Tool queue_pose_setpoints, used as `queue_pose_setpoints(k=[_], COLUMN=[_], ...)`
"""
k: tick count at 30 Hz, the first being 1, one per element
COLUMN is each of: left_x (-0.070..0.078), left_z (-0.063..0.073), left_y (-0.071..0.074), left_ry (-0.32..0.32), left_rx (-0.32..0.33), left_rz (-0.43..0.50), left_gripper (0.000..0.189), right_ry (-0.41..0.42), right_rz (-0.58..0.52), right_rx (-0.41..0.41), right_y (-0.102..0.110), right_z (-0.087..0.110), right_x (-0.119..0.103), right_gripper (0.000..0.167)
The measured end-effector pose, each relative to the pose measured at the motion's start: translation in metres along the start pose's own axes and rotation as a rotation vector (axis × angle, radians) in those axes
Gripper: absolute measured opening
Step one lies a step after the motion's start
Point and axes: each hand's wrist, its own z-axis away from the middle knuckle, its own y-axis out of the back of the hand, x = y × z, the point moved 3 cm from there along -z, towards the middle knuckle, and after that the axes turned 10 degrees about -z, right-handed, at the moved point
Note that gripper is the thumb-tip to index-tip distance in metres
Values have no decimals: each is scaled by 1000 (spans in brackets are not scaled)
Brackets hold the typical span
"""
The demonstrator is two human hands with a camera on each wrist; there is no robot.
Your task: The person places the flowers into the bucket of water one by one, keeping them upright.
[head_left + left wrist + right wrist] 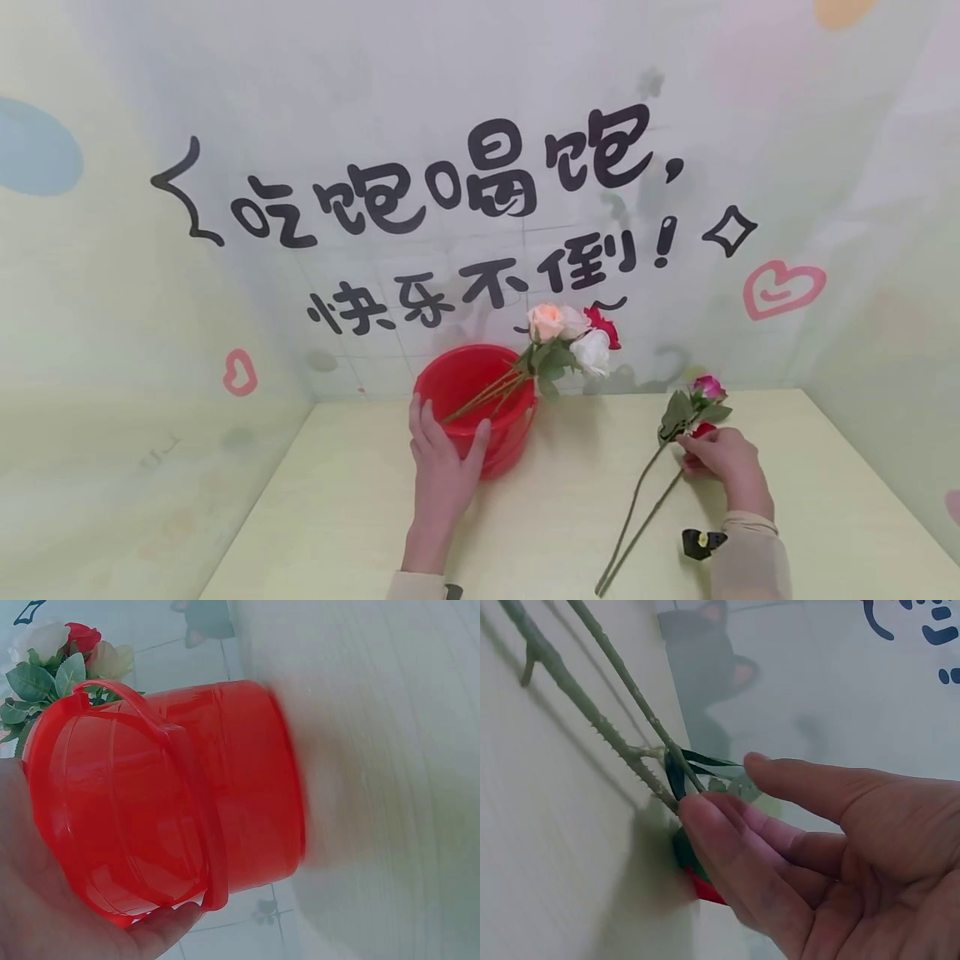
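Note:
In the head view a red bucket [510,446] stands tilted on the table, its mouth towards me. My left hand [442,454] holds its near side, fingers at the left rim and thumb at the front; the left wrist view shows the same hand [60,900] against the bucket wall. Artificial roses [555,350] in peach, white and red lean out of the bucket. On the right lie a magenta rose [709,387] and a red rose [703,430]. My right hand [723,462] is at their stems [622,742], thumb apart from the fingers; the red bloom is partly hidden.
The pale wooden table [337,517] meets a back wall [375,100] printed with black characters and hearts. Side walls stand left and right. The bucket's handle [210,847] hangs along its side. A small black device [703,543] sits at the right wrist.

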Motion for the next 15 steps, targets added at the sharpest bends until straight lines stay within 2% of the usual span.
queue_pose_setpoints(k=[2,7,15], left_x=[0,1,-1], left_z=[0,0,2], left_y=[0,1,1], left_ry=[3,13,23], left_rx=[-4,-16,-22], left_rz=[-1,-5,-9], left_gripper=[115,115,116], right_ry=[-9,-52,-96], right_rz=[49,69,-59], right_rx=[-3,-15,-18], right_y=[2,0,-7], right_z=[1,0,-4], right_x=[2,9,25], right_gripper=[34,38,35])
